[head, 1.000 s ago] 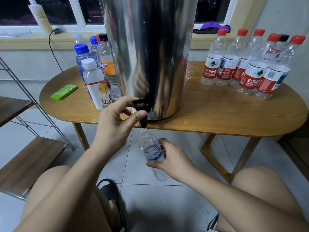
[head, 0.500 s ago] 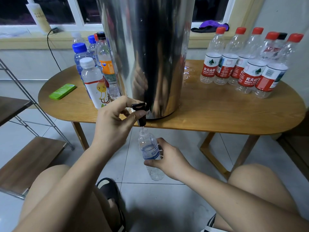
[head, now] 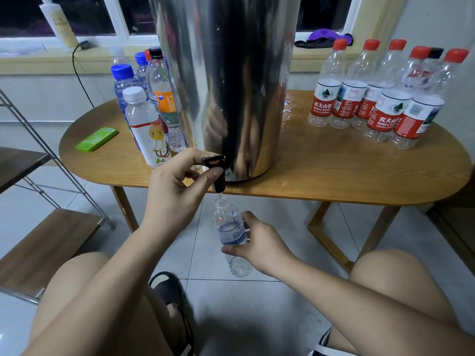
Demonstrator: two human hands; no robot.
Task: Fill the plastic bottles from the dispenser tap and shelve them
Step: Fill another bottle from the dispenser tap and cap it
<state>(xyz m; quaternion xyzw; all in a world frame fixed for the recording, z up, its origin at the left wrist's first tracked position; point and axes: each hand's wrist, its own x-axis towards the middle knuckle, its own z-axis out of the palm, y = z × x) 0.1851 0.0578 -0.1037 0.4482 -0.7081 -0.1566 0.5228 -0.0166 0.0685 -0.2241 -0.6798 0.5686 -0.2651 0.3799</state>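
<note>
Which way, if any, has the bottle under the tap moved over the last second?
No. The bottle, gripped by the right hand, still has its mouth directly beneath the tap spout.

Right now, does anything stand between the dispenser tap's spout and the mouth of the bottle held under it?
Nothing visible does. The blue-labelled bottle, uncapped and gripped by the right hand, sits mouth-up directly under the black tap, which the left hand holds.

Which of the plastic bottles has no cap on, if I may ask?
The small blue-labelled bottle in the right hand, below the tap; every bottle on the table is capped.
</note>
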